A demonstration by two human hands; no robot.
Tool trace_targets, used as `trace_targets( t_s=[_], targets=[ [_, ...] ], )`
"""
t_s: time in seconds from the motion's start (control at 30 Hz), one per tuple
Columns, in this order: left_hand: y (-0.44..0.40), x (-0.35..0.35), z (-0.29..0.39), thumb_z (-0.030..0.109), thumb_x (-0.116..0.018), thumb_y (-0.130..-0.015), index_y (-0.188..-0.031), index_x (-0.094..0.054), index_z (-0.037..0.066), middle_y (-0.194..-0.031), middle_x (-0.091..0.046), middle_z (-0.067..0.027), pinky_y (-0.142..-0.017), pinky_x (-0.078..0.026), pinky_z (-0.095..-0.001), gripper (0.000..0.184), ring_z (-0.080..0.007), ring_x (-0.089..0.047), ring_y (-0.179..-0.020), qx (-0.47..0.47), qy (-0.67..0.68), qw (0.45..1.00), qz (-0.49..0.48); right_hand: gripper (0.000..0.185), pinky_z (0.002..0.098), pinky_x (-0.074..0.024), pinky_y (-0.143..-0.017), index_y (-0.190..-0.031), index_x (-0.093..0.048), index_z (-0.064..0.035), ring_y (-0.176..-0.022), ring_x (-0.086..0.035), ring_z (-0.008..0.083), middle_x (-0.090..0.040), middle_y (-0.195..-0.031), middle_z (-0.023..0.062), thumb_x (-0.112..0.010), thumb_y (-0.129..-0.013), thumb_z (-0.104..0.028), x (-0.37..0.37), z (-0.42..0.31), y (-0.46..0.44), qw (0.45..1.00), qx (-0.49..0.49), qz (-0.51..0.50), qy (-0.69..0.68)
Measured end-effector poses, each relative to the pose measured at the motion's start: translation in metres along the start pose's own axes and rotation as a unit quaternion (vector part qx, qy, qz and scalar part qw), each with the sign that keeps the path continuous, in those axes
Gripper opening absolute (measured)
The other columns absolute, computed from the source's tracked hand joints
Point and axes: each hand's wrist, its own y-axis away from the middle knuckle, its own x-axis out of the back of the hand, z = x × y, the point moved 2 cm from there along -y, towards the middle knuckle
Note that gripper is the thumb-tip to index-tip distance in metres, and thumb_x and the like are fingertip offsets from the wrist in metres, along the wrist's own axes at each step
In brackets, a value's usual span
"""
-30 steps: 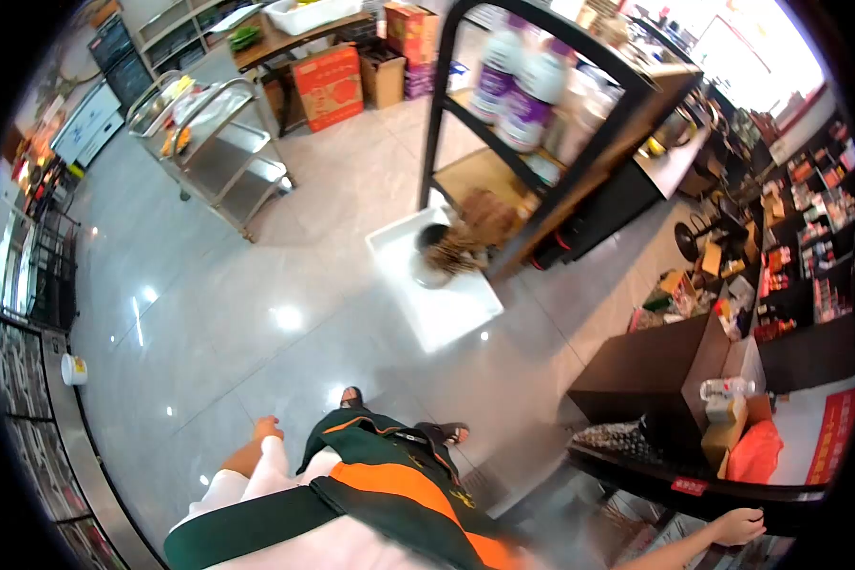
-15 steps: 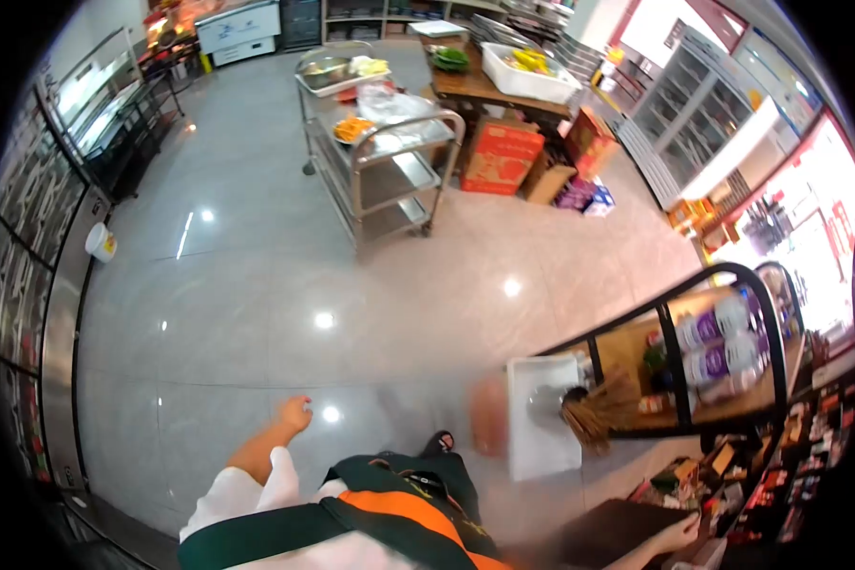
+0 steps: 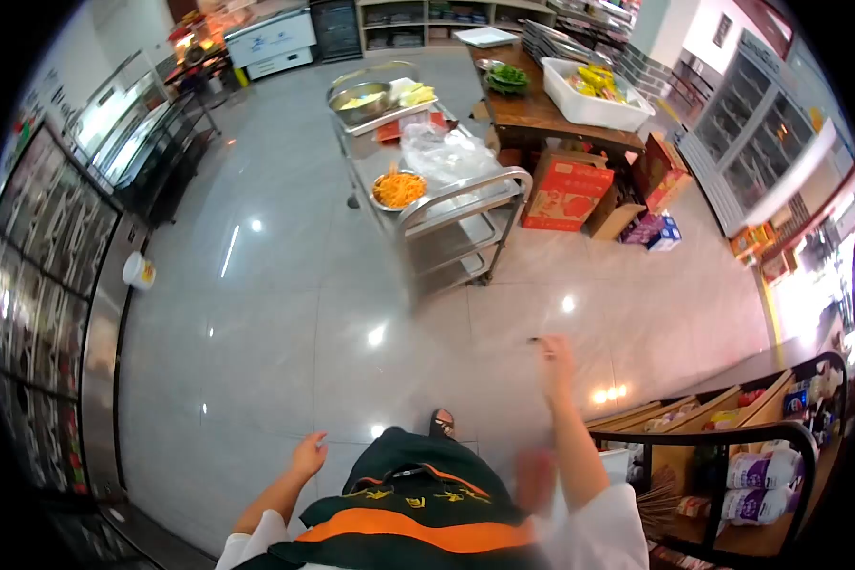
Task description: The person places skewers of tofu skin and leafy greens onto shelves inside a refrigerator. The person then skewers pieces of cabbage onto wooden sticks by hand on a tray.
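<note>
My left hand (image 3: 309,455) hangs low over the floor at my left side, loosely open with nothing in it. My right hand (image 3: 557,357) reaches forward over the tiles, its fingers closed. A small dark tip (image 3: 535,339) sticks out from those fingers; motion blur hides what it belongs to. Ahead stands a steel trolley (image 3: 458,201). It carries a bowl of shredded orange food (image 3: 399,189), clear plastic bags (image 3: 444,152), and a metal bowl (image 3: 359,103) with pale pieces beside a white tray. Neither hand touches the trolley.
Behind the trolley, a wooden table (image 3: 521,112) bears leafy greens (image 3: 507,79) and a white crate (image 3: 594,112) of yellow packets. Cartons (image 3: 568,191) sit beneath it. A black-railed shelf (image 3: 722,437) with bottles is close at my right. Glass-door cabinets (image 3: 43,313) line the left.
My right hand has moved from low beside the right-hand shelf to out in front of me. The view has shifted and the trolley looks nearer. My left hand still hangs at my side.
</note>
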Motion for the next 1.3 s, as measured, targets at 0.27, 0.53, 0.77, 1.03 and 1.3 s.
trace_targets(
  t_s=[0.27, 0.53, 0.77, 1.03, 1.3],
  targets=[
    [-0.271, 0.046, 0.220, 0.027, -0.052, -0.080, -0.131, -0.027, 0.002, -0.134, -0.030, -0.0169, -0.104, -0.018, -0.0367, 0.062, -0.0308, -0.025, -0.125, -0.255, -0.002, 0.960, 0.115, 0.015, 0.0385, -0.0445, -0.072, -0.084, -0.062, -0.0060, -0.079, -0.057, 0.0324, -0.054, -0.101, 0.0165, -0.053, -0.075, -0.015, -0.040, 0.120, 0.093, 0.970, -0.231, 0.068, 0.036],
    [-0.515, 0.038, 0.247, 0.039, -0.050, -0.085, -0.118, -0.037, -0.007, -0.115, -0.046, -0.0254, -0.089, -0.035, -0.0378, 0.058, -0.0346, -0.045, -0.106, -0.232, 0.025, 0.966, 0.111, 0.023, 0.0370, -0.0441, -0.073, -0.088, -0.063, -0.0080, -0.085, -0.055, 0.0297, -0.056, -0.101, 0.0162, -0.056, -0.075, -0.026, 0.125, 0.228, 0.282, 0.675, -0.525, 0.489, 0.173],
    [-0.477, 0.047, 0.275, 0.047, -0.039, -0.087, -0.111, -0.041, -0.004, -0.107, -0.050, -0.0226, -0.083, -0.038, -0.0380, 0.057, -0.0361, -0.048, -0.098, -0.241, -0.090, 0.952, 0.166, 0.025, 0.0367, -0.0326, -0.095, -0.082, -0.065, -0.0044, -0.114, -0.037, 0.0348, -0.040, -0.122, 0.0241, -0.063, -0.068, -0.025, 0.133, 0.329, 0.316, 0.702, -0.574, 0.385, 0.169],
    [-0.450, 0.021, 0.300, 0.044, -0.038, -0.088, -0.109, -0.043, -0.001, -0.101, -0.053, -0.0207, -0.080, -0.039, -0.0400, 0.050, -0.0334, -0.051, -0.091, -0.214, -0.178, 0.952, 0.124, 0.014, 0.0345, -0.0410, -0.076, -0.082, -0.064, -0.0027, -0.084, -0.052, 0.0293, -0.052, -0.085, 0.0186, -0.059, -0.072, -0.011, 0.132, 0.315, 0.303, 0.707, -0.504, 0.440, 0.228],
    [-0.311, -0.078, 0.409, 0.040, -0.045, -0.085, -0.092, -0.045, 0.004, -0.077, -0.057, -0.0204, -0.062, -0.041, -0.0468, 0.037, -0.0400, -0.054, -0.072, -0.221, -0.160, 0.954, 0.124, 0.012, 0.0354, -0.0425, -0.070, -0.083, -0.061, 0.0032, -0.079, -0.051, 0.0310, -0.048, -0.087, 0.0185, -0.052, -0.076, -0.001, 0.144, 0.263, 0.352, 0.673, -0.462, 0.485, 0.314]
  ],
)
